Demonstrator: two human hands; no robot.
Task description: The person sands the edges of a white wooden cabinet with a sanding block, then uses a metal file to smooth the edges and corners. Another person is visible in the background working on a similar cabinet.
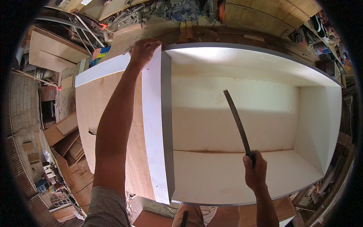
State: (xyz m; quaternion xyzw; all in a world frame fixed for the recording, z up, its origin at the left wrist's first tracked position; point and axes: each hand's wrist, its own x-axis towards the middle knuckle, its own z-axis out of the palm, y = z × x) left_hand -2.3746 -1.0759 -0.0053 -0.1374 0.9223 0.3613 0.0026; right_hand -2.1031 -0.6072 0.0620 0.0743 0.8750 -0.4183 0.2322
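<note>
A large white cabinet box (pixel 234 132) lies before me with its open side up and its rims edged in grey. My left hand (pixel 144 52) is closed over the far corner of the white strip (pixel 152 113) beside the open compartment. My left forearm crosses the bare wooden panel (pixel 109 94) on the cabinet's left part. In my right hand (pixel 255 170) is a long, flat, dark file (pixel 236 117), gripped by its near end. It points away from me, above the open compartment. Brown dust lies along the compartment's inner seam.
Wooden boards (pixel 55 49) stand at the far left, and offcuts (pixel 70 140) are piled left of the cabinet. Dusty clutter (pixel 181 11) lies beyond its far edge. A large plywood sheet (pixel 268 15) is at the far right. A dark hook-shaped piece (pixel 92 132) sticks out of the wooden panel.
</note>
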